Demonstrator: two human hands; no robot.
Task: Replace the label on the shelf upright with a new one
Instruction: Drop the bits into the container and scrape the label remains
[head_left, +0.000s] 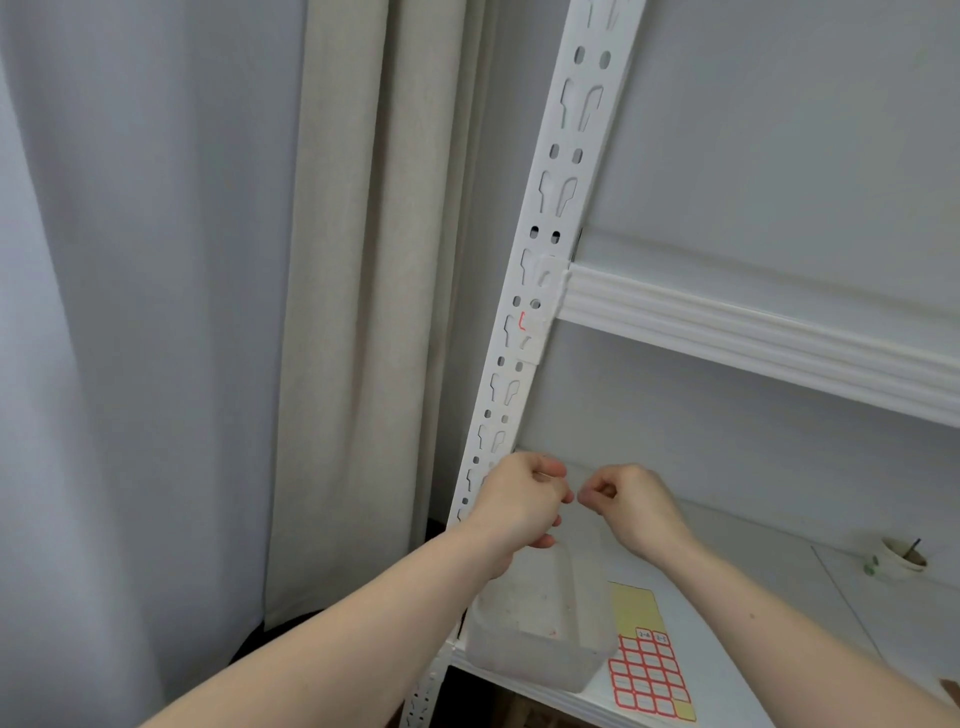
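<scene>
paper label (531, 332): thin, light, easily torn; to be lifted at a corner.
left hand (522, 499): fingers curled, contents unclear.
right hand (626, 501): likewise.

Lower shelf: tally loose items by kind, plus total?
Translucent plastic container: 1
Label sticker sheet: 1
Tape roll: 1
Total: 3
</scene>
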